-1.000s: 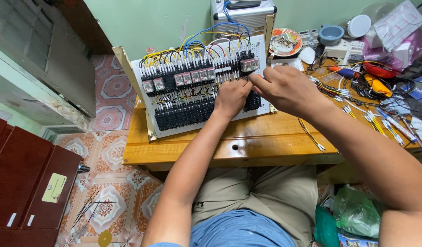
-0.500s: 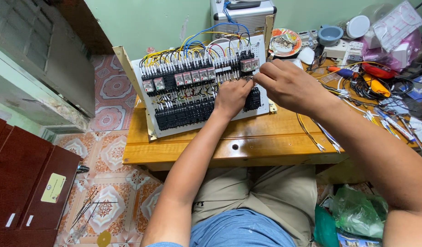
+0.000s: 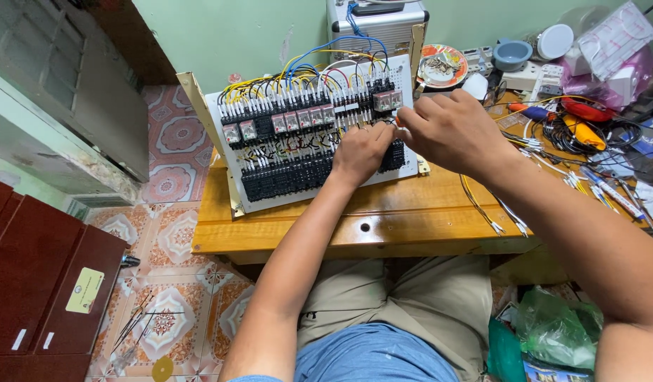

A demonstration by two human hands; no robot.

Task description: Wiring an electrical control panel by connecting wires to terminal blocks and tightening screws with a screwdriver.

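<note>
A white control panel point(image 3: 270, 201) leans tilted on the wooden table point(image 3: 411, 212). It carries rows of black terminal blocks, small relays and blue, yellow and red wires. My left hand point(image 3: 362, 152) rests on the panel's right part with its fingers curled against the terminal blocks; what they pinch is hidden. My right hand point(image 3: 450, 131) is just to the right of it, touching it, with its fingers closed on a small orange-handled tool point(image 3: 397, 121) whose tip points at the panel.
Loose white-tipped wires point(image 3: 493, 212) lie on the table at right. Behind them are tangled cables and tools point(image 3: 574, 131), a patterned plate point(image 3: 442, 65) and a blue bowl point(image 3: 512, 53). A metal case point(image 3: 376, 25) stands behind the panel. A dark red cabinet point(image 3: 43, 283) stands at left.
Both hands stay at the same spot on the panel's right part. The right hand's fingers have shifted a little around the orange tool.
</note>
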